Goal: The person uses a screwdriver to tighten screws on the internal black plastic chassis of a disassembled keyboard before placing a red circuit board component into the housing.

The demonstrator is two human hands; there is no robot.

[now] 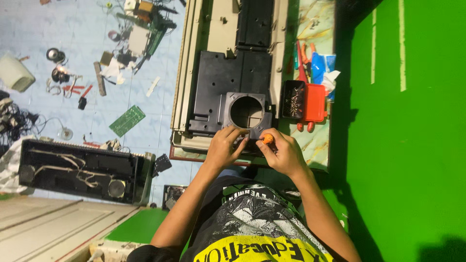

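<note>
Black plastic housing point(228, 92) lies on the bench point(318, 140), back side up, inside a beige casing point(187, 73).

Head view: a square grey frame with a round opening point(247, 111) sits on the near end of the housing, opening facing up toward the camera. Left hand point(224, 145) rests on the frame's near edge, fingers curled and pressing down, steadying it rather than gripping round it. Right hand point(284, 153) is clenched on an orange-handled screwdriver point(267, 139); only the handle end shows, the shaft is hidden between the two hands. Its long axis seems to run across the picture, tip toward the left hand and the frame's near edge; the exact angle I cannot tell.

Housing's long axis runs away from the person, toward the far end of the bench.

Risks, as judged: the tip points at the left fingers, so a slip off a screw head could jab them. A freed screw could drop into the housing's recesses. An open black tray of screws point(293, 99) beside a red box point(315, 102) stands near the right elbow's path; a knock would spill it. Pliers and tools point(303, 56) lie beyond.
</note>
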